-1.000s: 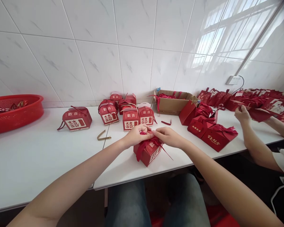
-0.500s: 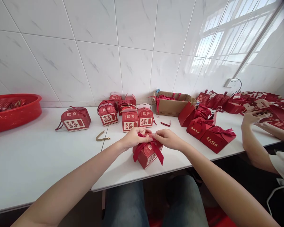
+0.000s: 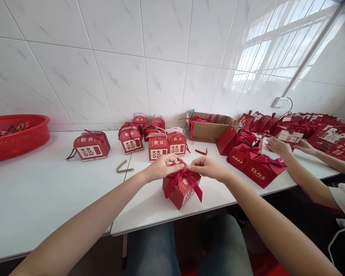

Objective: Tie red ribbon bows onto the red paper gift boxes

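Box [image 3: 178, 192] sits on the bench [image 3: 46, 191] just below and between the left hand [image 3: 161, 168] and the right hand [image 3: 208, 168], its top touching both, with a ribbon [image 3: 194, 189] bow whose tails hang down toward the near side. The left hand pinches at the near-left of that top with its thumb against curled fingers, and the right hand pinches opposite with thumb and forefinger, though whether card or ribbon lies between the fingertips cannot be told. A gold strap [image 3: 125, 170] lies left of the left hand, and a red strap [image 3: 201, 152] just beyond the right.
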Demonstrator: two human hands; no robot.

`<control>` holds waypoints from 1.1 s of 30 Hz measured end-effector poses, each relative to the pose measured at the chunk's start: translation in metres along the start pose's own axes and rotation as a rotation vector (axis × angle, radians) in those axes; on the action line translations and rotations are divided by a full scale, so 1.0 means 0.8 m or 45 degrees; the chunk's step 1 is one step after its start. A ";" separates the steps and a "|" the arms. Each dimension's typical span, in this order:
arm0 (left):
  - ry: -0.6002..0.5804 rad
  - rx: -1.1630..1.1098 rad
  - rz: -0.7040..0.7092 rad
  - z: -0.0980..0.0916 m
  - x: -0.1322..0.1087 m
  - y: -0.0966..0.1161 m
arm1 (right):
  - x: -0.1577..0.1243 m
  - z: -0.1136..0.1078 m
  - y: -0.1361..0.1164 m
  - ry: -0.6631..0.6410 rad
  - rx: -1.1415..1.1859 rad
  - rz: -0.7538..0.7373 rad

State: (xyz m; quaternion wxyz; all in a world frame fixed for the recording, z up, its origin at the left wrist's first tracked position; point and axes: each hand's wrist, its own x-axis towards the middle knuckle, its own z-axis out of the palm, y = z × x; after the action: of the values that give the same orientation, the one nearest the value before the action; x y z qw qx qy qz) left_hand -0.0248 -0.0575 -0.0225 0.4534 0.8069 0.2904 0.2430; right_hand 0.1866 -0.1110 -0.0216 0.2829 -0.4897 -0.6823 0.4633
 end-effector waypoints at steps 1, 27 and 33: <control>0.026 0.025 -0.002 -0.001 0.001 0.001 | 0.000 -0.001 0.000 -0.016 -0.007 0.025; 0.176 -0.355 -0.131 0.022 -0.011 -0.002 | 0.009 0.016 0.013 -0.060 0.214 -0.031; 0.174 -0.262 -0.103 0.023 -0.010 -0.005 | 0.011 0.007 -0.003 -0.146 -0.094 -0.001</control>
State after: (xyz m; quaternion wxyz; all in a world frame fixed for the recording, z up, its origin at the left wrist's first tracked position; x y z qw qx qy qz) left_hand -0.0191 -0.0724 -0.0359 0.5223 0.7254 0.3263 0.3073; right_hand 0.1776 -0.1054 -0.0222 0.2253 -0.4722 -0.7142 0.4649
